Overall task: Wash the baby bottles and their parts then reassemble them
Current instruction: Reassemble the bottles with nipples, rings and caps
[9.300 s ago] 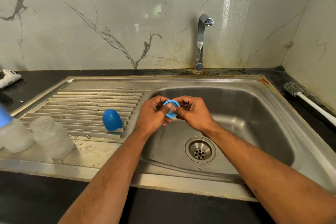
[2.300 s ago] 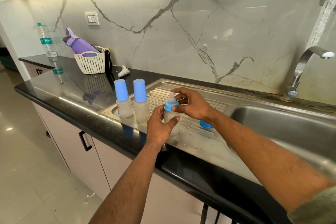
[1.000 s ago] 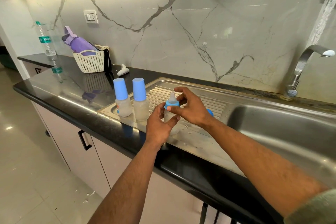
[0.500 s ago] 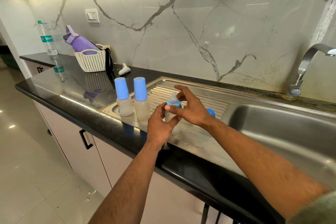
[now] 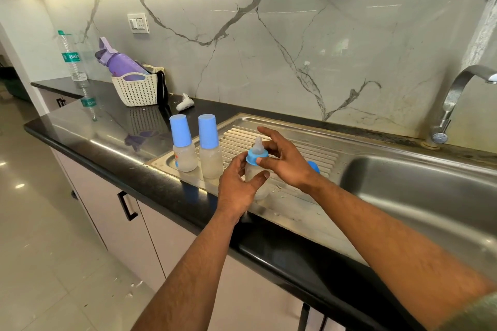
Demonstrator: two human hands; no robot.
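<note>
Blue ring collar (image 5: 256, 156) is going onto the third bottle (image 5: 255, 176) on the draining board (image 5: 295, 142): your left hand (image 5: 238, 191) is gripping the bottle, your right hand (image 5: 285, 162) pinching the collar. Next, you are likely capping it with the blue cap (image 5: 313, 166) lying just behind.

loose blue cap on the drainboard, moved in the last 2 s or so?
No. The blue cap lies on the same drainboard ridges behind the right hand, just left of the basin edge; only the camera shifted.
</note>
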